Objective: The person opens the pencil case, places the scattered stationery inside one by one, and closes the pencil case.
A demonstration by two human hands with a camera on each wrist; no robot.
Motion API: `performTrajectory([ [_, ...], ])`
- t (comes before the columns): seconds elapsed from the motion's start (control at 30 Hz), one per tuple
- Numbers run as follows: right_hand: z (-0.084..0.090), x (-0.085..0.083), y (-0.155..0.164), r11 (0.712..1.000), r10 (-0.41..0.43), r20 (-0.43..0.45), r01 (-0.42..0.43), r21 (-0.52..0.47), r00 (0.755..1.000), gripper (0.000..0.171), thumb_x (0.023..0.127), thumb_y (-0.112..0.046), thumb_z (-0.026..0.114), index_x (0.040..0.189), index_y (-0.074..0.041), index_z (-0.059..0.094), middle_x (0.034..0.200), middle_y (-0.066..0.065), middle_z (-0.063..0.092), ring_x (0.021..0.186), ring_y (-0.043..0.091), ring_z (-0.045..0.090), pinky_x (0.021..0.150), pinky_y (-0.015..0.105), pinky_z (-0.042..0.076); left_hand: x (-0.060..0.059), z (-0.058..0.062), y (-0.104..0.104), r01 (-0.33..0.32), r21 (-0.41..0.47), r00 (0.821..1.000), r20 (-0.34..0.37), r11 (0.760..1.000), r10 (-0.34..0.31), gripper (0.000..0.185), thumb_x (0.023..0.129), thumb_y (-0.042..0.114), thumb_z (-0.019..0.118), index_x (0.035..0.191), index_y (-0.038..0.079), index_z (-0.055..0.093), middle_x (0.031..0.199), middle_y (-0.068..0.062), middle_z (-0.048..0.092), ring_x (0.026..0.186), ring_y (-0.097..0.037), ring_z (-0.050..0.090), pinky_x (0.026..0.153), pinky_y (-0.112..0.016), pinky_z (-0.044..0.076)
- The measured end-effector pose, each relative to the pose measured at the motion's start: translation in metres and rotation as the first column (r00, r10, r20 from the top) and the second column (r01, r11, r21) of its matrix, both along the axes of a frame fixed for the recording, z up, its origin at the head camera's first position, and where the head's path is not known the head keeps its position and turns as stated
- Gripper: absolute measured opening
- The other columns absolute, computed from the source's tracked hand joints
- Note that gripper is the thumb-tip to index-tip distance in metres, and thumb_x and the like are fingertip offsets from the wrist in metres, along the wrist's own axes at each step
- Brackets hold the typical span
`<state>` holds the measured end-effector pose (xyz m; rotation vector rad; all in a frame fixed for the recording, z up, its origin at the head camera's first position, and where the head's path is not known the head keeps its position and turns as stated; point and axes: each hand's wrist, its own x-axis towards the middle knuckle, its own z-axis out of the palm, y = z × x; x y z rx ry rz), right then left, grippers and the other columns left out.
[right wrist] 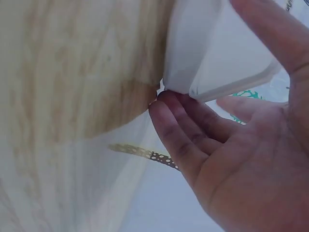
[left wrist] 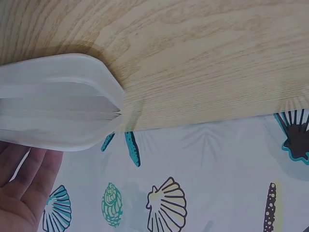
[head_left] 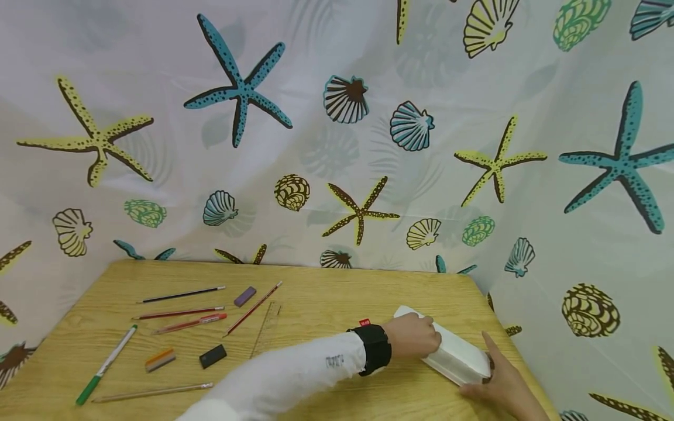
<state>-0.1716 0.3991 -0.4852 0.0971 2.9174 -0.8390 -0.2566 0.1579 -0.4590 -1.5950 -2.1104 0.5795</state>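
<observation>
A long white case point(head_left: 458, 351), which looks like a pencil case, lies aslant on the right part of the wooden table. My left hand point(head_left: 413, 336) reaches across and holds it by its long side, fingers bent at its edge. In the left wrist view, the fingertips of that hand point(left wrist: 29, 188) go out of sight behind the white case point(left wrist: 58, 108), whose top has a lengthwise seam or slit. My right hand point(head_left: 500, 380) grips the near end between thumb and fingers. In the right wrist view, fingers of the right hand point(right wrist: 231, 150) touch the bottom corner of the case point(right wrist: 193, 53).
On the table's left lie several pencils, among them a dark one point(head_left: 181, 294), a green-capped marker point(head_left: 107, 362), an orange-red pen point(head_left: 192, 323), a purple eraser point(head_left: 244, 296), a black eraser point(head_left: 213, 356), an orange-grey eraser point(head_left: 160, 359) and a clear ruler point(head_left: 265, 327). Patterned cloth point(head_left: 316, 146) hangs behind.
</observation>
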Motion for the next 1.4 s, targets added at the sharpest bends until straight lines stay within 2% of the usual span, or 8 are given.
performTrajectory([
  [0.23,-0.004,-0.005,0.013,0.992,-0.1,0.085,0.106,-0.067,0.991,0.119,0.08,-0.042,0.089,0.151,0.022,0.019,0.131,0.042,0.053,0.116,0.051,0.059,0.09,0.052,0.054,-0.004,0.001,0.003,0.01,0.01,1.0,0.02,1.0,-0.011,0.018,0.108,0.029,0.054,0.11,0.026,0.072,0.095,0.013,0.069,0.09,-0.005,0.06,0.068,-0.017,0.051],
  [0.4,-0.004,-0.002,0.016,0.984,-0.151,0.089,0.158,-0.083,0.985,0.087,0.083,-0.034,0.087,0.134,0.023,0.046,0.104,0.023,0.068,0.092,0.032,0.067,0.076,0.041,0.056,-0.007,0.005,0.007,0.003,0.003,0.999,0.035,1.0,-0.003,0.019,0.108,0.032,0.054,0.112,0.027,0.071,0.099,0.013,0.069,0.092,-0.005,0.06,0.072,-0.018,0.051],
  [0.57,-0.002,0.004,0.012,0.97,-0.2,0.1,0.212,-0.122,0.975,0.053,0.085,-0.027,0.086,0.108,0.014,0.06,0.081,0.005,0.065,0.07,0.019,0.062,0.065,0.035,0.053,-0.009,0.015,0.009,-0.037,0.014,0.997,0.073,0.999,0.036,0.019,0.108,0.036,0.055,0.114,0.028,0.071,0.103,0.015,0.07,0.095,-0.004,0.06,0.075,-0.018,0.051],
  [0.8,0.0,0.002,0.009,0.937,-0.224,0.16,0.258,-0.234,0.961,0.068,0.087,-0.015,0.083,0.13,0.025,0.047,0.085,0.014,0.068,0.069,0.022,0.069,0.064,0.037,0.058,-0.02,0.027,0.017,-0.14,0.12,0.98,0.159,0.983,0.12,0.02,0.108,0.034,0.055,0.121,0.027,0.069,0.109,0.014,0.07,0.099,-0.005,0.061,0.08,-0.019,0.05],
  [0.93,0.001,0.0,0.007,0.928,-0.237,0.174,0.275,-0.25,0.956,0.065,0.087,-0.012,0.083,0.129,0.023,0.048,0.084,0.013,0.069,0.068,0.022,0.069,0.063,0.037,0.058,-0.025,0.028,0.027,-0.232,0.275,0.971,0.119,0.933,0.206,0.023,0.106,0.041,0.057,0.12,0.028,0.069,0.11,0.012,0.067,0.099,-0.006,0.058,0.079,-0.021,0.048],
  [1.07,0.001,0.0,0.004,0.92,-0.249,0.186,0.292,-0.26,0.95,0.063,0.087,-0.011,0.082,0.129,0.022,0.048,0.083,0.013,0.068,0.066,0.022,0.069,0.062,0.038,0.057,-0.03,0.024,0.037,-0.327,0.399,0.945,0.151,0.857,0.291,0.023,0.102,0.045,0.062,0.114,0.027,0.07,0.104,0.01,0.063,0.096,-0.007,0.058,0.077,-0.023,0.048],
  [1.17,0.001,0.0,0.003,0.925,-0.246,0.182,0.287,-0.248,0.952,0.063,0.087,-0.011,0.082,0.129,0.022,0.049,0.083,0.012,0.067,0.065,0.022,0.068,0.061,0.037,0.057,-0.032,0.017,0.042,-0.373,0.427,0.927,0.205,0.823,0.314,0.021,0.102,0.043,0.064,0.112,0.026,0.07,0.103,0.009,0.063,0.096,-0.007,0.059,0.079,-0.025,0.049],
  [1.4,-0.003,0.0,0.003,0.937,-0.253,0.16,0.283,-0.204,0.954,0.063,0.087,-0.014,0.082,0.128,0.021,0.05,0.078,0.009,0.066,0.061,0.02,0.066,0.058,0.037,0.055,-0.044,-0.018,0.044,-0.419,0.334,0.901,0.264,0.844,0.343,0.031,0.101,0.032,0.064,0.13,0.022,0.062,0.136,0.004,0.057,0.128,-0.013,0.051,0.103,-0.04,0.046],
])
